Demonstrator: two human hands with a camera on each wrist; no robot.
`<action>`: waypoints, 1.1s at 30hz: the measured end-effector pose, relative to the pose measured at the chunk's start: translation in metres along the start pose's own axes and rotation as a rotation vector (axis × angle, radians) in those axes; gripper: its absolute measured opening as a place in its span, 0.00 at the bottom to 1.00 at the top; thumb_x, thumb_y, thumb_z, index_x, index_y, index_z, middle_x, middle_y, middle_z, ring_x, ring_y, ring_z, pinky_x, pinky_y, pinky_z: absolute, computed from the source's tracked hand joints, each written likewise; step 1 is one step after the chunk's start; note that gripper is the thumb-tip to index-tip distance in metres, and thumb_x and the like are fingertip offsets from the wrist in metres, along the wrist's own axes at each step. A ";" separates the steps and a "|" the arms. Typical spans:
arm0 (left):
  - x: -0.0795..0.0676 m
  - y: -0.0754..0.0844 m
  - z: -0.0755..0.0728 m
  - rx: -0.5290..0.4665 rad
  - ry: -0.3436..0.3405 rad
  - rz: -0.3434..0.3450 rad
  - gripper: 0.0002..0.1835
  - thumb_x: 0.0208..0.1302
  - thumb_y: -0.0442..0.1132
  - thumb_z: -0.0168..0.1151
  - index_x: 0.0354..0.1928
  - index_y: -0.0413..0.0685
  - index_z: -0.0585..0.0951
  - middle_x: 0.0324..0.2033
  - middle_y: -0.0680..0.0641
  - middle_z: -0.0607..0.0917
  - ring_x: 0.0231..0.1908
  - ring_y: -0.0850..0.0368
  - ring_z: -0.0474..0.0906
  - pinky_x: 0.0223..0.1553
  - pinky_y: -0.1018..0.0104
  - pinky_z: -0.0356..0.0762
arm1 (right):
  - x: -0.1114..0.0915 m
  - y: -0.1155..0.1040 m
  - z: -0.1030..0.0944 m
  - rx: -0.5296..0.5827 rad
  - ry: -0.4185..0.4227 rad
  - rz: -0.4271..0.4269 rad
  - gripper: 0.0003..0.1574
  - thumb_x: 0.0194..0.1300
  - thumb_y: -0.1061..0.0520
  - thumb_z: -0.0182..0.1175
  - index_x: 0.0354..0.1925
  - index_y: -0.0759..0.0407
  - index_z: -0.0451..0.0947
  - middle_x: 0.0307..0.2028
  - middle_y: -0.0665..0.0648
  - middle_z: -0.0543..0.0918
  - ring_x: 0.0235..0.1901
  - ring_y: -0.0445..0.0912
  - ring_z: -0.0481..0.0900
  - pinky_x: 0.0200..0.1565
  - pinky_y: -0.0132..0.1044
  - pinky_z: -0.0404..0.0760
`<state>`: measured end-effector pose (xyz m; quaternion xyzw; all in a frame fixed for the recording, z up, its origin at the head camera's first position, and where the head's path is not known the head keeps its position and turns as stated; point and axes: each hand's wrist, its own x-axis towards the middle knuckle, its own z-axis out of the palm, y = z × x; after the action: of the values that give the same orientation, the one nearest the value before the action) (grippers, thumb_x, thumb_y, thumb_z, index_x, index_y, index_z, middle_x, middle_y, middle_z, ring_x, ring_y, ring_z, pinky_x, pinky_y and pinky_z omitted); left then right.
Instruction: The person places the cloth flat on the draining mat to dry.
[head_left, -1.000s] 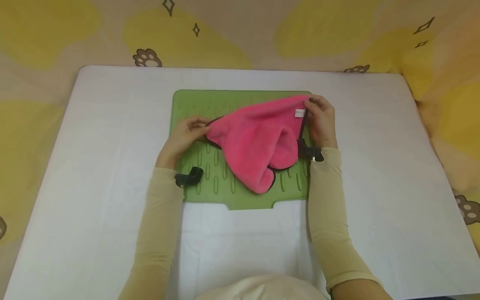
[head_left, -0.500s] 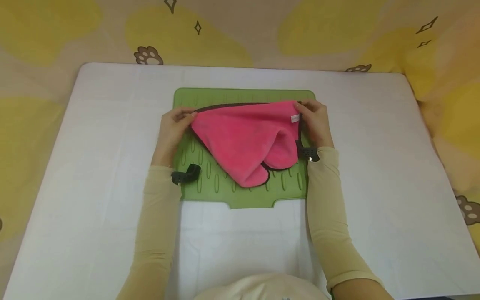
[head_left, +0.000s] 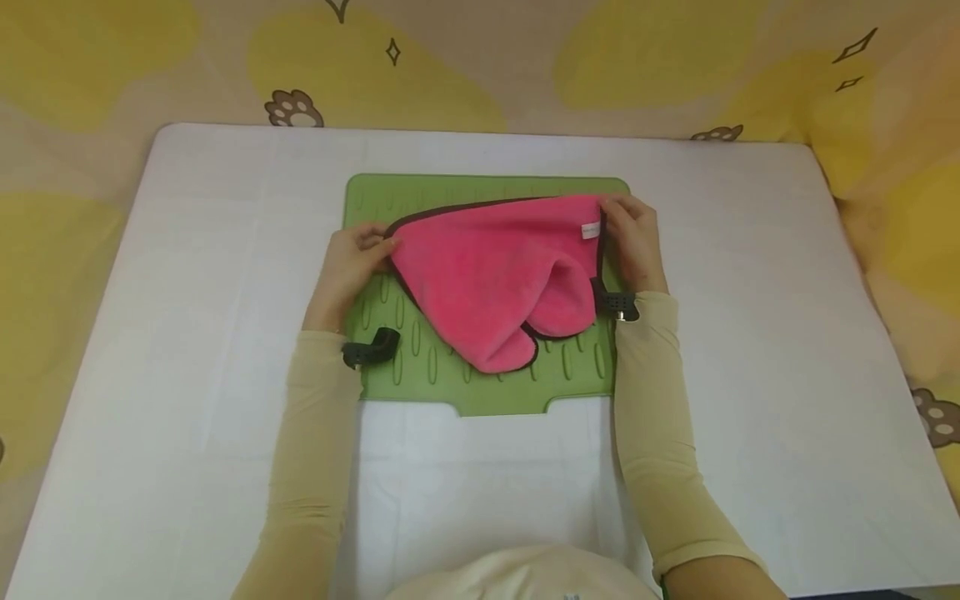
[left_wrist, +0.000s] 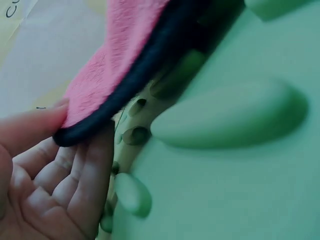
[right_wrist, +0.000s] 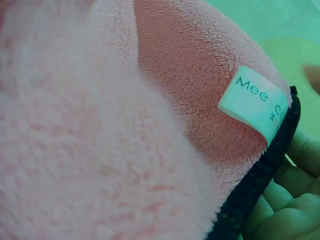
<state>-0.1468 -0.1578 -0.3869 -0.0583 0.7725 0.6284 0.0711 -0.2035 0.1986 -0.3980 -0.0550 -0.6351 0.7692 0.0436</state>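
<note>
A pink plush cloth (head_left: pixel 480 283) with dark edging and a white label (right_wrist: pixel 252 97) hangs between both hands over a green ridged mat (head_left: pixel 416 371). My left hand (head_left: pixel 351 265) pinches its left corner, thumb on the pink face and fingers behind, as the left wrist view shows. At the upper right corner, my right hand (head_left: pixel 636 240) holds the cloth by its edge. In the right wrist view its fingers lie behind the dark edging, and one blurred fingertip (right_wrist: pixel 313 77) shows a little apart from the corner. The lower part of the cloth is folded over itself.
Under the mat is a white-covered table (head_left: pixel 757 358). A yellow and beige patterned curtain (head_left: pixel 480 67) stands behind it and along the sides. Black wrist straps (head_left: pixel 371 348) sit on both forearms.
My left hand has moved left and slightly up, drawing the cloth's top edge straighter. My right hand has shifted slightly left, and its thumb has slid toward the cloth's edge.
</note>
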 end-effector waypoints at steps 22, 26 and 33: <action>0.003 -0.003 0.000 -0.029 0.115 0.032 0.09 0.63 0.34 0.61 0.40 0.33 0.77 0.22 0.59 0.82 0.20 0.68 0.78 0.27 0.76 0.77 | 0.000 0.003 -0.002 0.071 -0.127 -0.019 0.16 0.55 0.77 0.58 0.41 0.67 0.83 0.35 0.56 0.84 0.34 0.43 0.79 0.38 0.28 0.78; 0.003 -0.003 0.000 -0.029 0.112 0.031 0.09 0.64 0.34 0.61 0.40 0.33 0.77 0.22 0.58 0.82 0.20 0.68 0.78 0.28 0.76 0.77 | 0.000 0.003 -0.002 -0.049 -0.110 0.007 0.17 0.51 0.76 0.63 0.40 0.65 0.84 0.30 0.54 0.84 0.31 0.41 0.79 0.35 0.27 0.78; 0.002 -0.002 0.000 -0.039 0.118 0.030 0.11 0.65 0.35 0.60 0.43 0.32 0.77 0.22 0.60 0.82 0.19 0.67 0.78 0.26 0.75 0.78 | -0.002 0.002 -0.002 -0.155 -0.128 0.021 0.11 0.51 0.74 0.65 0.36 0.68 0.84 0.25 0.52 0.84 0.27 0.39 0.80 0.31 0.26 0.78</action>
<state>-0.1487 -0.1579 -0.3892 -0.0852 0.7638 0.6396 0.0147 -0.2016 0.1998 -0.4004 -0.0157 -0.6935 0.7202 -0.0092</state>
